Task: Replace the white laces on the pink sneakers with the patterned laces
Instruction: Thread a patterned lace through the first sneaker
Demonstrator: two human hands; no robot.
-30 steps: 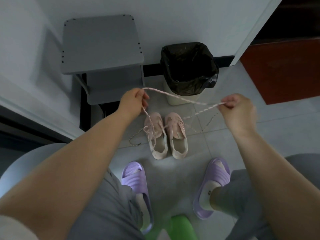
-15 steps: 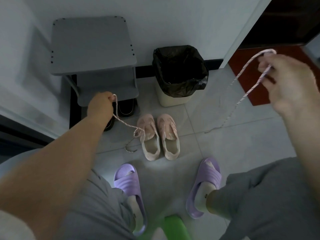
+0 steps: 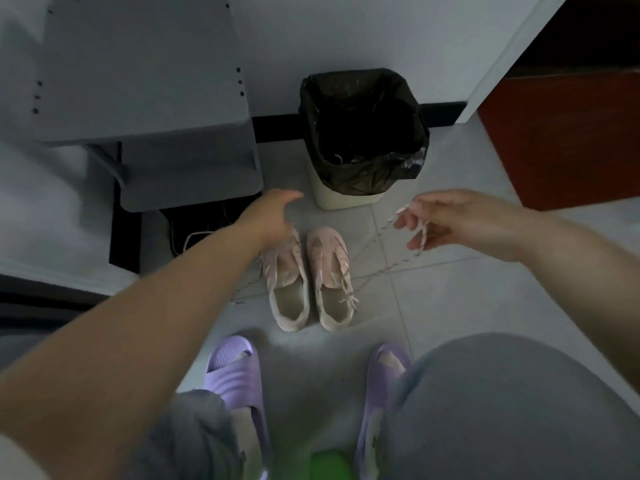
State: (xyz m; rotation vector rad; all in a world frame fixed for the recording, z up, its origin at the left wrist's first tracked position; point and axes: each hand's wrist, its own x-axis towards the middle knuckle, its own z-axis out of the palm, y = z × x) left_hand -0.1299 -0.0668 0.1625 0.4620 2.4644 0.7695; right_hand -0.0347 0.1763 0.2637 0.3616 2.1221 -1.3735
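Two pink sneakers stand side by side on the tiled floor, the left sneaker [image 3: 287, 282] and the right sneaker [image 3: 330, 271], toes pointing away from me. My left hand [image 3: 277, 216] reaches forward just above the left sneaker's toe, fingers stretched out and holding nothing. My right hand [image 3: 446, 220] hovers to the right of the sneakers and pinches a patterned lace [image 3: 420, 233]. The lace hangs through its fingers and trails down across the tiles toward the right sneaker. Loose lace ends stick out at the right sneaker's side.
A bin with a black bag [image 3: 360, 133] stands against the wall right behind the sneakers. A grey stepped stool [image 3: 138, 81] fills the left. My feet in purple slippers [image 3: 232, 372] are close in front. A dark red surface [image 3: 571, 133] lies at the right.
My left hand let go of the lace and moved right, over the left sneaker. My right hand came down from the upper right toward the middle, still holding the lace.
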